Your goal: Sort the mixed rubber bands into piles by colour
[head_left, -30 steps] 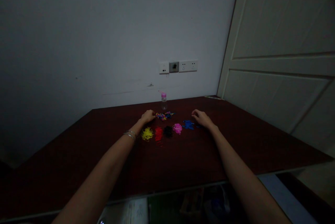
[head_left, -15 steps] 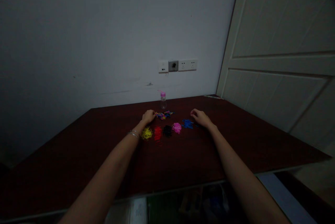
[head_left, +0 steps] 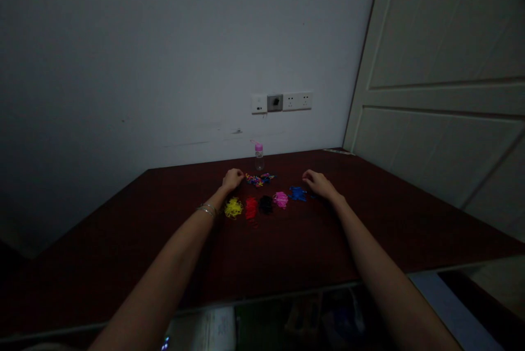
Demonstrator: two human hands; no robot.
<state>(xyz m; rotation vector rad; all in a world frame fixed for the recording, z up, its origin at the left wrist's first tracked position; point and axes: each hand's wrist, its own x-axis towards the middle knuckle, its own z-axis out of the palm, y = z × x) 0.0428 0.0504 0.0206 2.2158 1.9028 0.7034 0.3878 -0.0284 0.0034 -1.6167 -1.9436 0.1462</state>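
My left hand (head_left: 233, 178) rests at the left end of a mixed pile of colourful small bands (head_left: 259, 180), fingers pinched together; anything in them is too small to see. My right hand (head_left: 319, 183) is curled on the tabletop beyond the blue pile (head_left: 297, 193) and to its right, thumb and fingertips close together, contents not visible. In front of the mixed pile runs a row of single-colour piles that look like rubber bands: yellow (head_left: 233, 208), red (head_left: 251, 208), black (head_left: 266, 204), pink (head_left: 281, 199), then blue.
A clear bottle with a pink cap (head_left: 259, 157) stands behind the mixed pile. The dark red table (head_left: 143, 241) meets a wall with sockets (head_left: 297, 101). A white panelled door (head_left: 438, 138) borders the right side. Dim items lie on a shelf (head_left: 213, 329) below the front edge.
The camera view has shifted slightly, so everything sits a little further right. Both hands keep nearly the same place and pose, and the piles look unchanged.
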